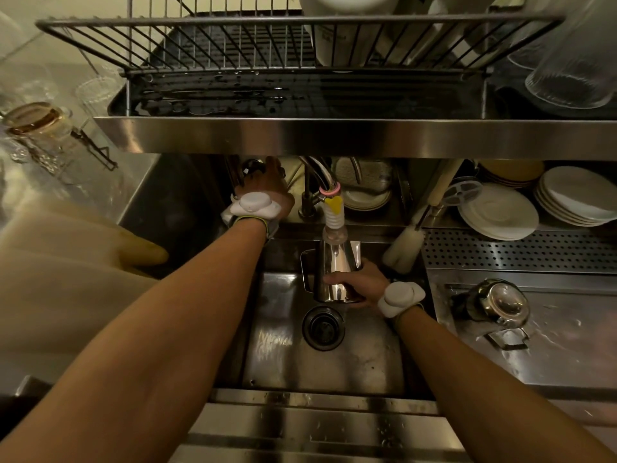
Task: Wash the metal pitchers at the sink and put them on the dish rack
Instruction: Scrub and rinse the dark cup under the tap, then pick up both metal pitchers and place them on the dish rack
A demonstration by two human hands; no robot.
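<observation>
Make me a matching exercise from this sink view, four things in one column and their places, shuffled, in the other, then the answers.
Things
1. pitcher
2. plates
3. drain
4. brush

Places
A. in the sink floor
B. in the right hand, under the faucet
C. leaning at the sink's back right corner
D. stacked at far right, behind the sink

Pairs: 1-B, 2-D, 3-A, 4-C
</observation>
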